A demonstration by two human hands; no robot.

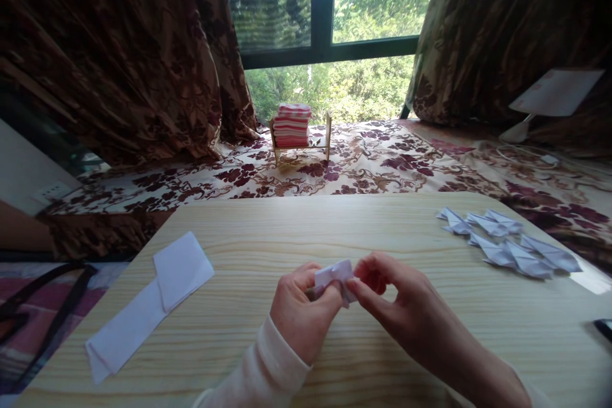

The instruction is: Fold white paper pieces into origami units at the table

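Observation:
A small folded piece of white paper (335,275) is held just above the pale wooden table (296,229), pinched from both sides. My left hand (303,309) grips its left part with curled fingers. My right hand (389,293) pinches its right edge between thumb and fingertips. Both hands are near the table's front middle. The lower part of the paper is hidden behind my fingers.
White paper strips and a square sheet (148,306) lie at the table's left. Several folded white paper figures (507,245) sit at the right. Beyond are a floral cloth (382,166), a small wooden stand with striped fabric (292,127), curtains and a window.

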